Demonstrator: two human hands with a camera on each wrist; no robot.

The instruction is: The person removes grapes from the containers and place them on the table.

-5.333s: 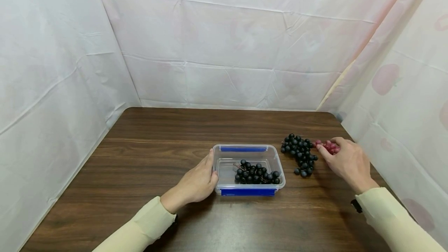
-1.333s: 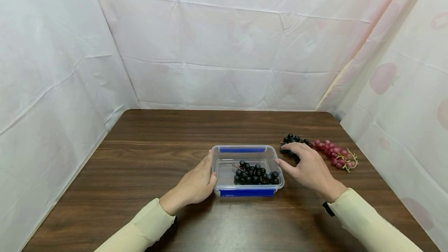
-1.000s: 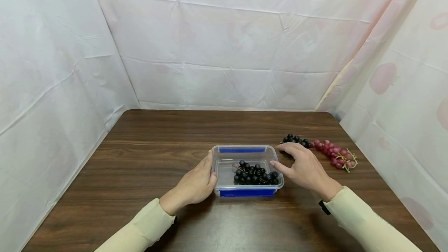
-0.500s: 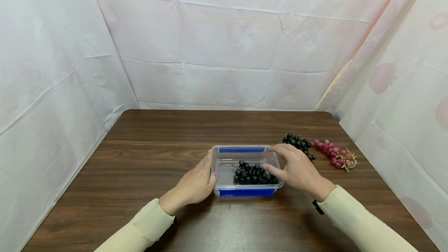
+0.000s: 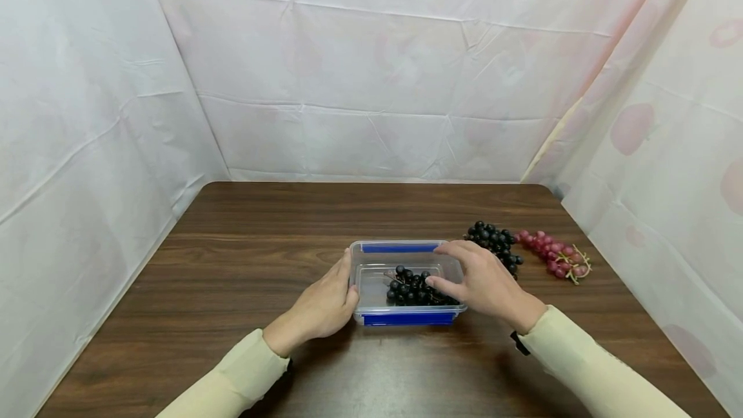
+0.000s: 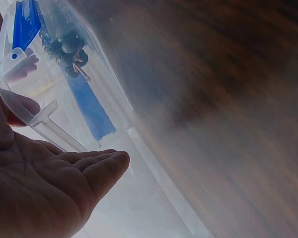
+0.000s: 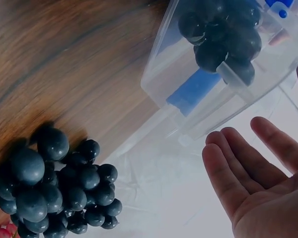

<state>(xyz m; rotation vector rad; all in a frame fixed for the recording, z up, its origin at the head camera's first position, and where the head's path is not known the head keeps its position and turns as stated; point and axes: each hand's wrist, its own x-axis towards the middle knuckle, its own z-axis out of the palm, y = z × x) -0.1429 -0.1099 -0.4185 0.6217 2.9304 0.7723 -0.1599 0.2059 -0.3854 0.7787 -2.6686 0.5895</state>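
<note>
A clear plastic food container [image 5: 371, 310] with blue clips stands lidless on the table. Inside lies a bunch of black grapes [image 5: 408, 290], partly covered by my right thumb. My left hand [image 5: 322, 305] rests along the container's left side, fingers extended, as the left wrist view [image 6: 44, 183] also suggests. Over the container's right rim hovers my right hand [image 5: 484, 282], fingers spread and nothing between them. In the right wrist view its fingers are apart from the container wall [image 7: 188, 124]. Just behind that hand lies another black grape bunch [image 5: 493, 237], partly hidden.
A bunch of red grapes [image 5: 551, 251] with green stems lies right of the loose black bunch, touching or nearly touching it. The dark wooden table [image 5: 261, 224] is bounded by white sheets [image 5: 371, 82] at the back and sides.
My right hand has left the red grapes, passed over the loose black bunch and moved left above the container's right edge. My left hand has stayed at the container.
</note>
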